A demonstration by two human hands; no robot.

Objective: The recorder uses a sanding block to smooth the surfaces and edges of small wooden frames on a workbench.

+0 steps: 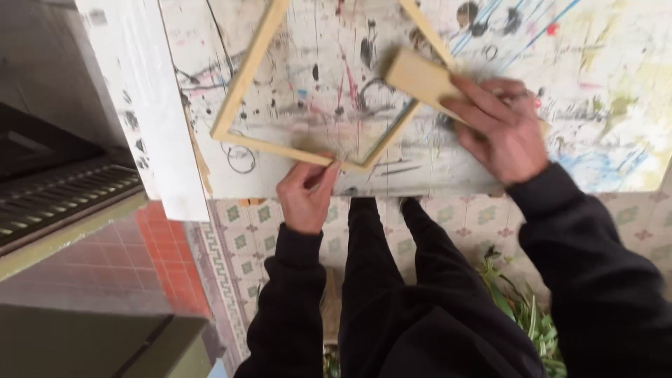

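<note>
A light wooden frame (241, 87) lies flat on a paint-stained white worktable (602, 105). My left hand (306, 194) pinches the frame's near bar close to its bottom corner. My right hand (500, 129) grips a small wooden block (418, 75) and presses it against the frame's right bar. The frame's far side runs out of view at the top.
The table's front edge is right at my body. Below it are my dark-trousered legs on a patterned tile floor (241, 241). A green plant (521, 308) stands by my right leg. A dark slatted grille (63, 196) and red tiles (126, 262) are on the left.
</note>
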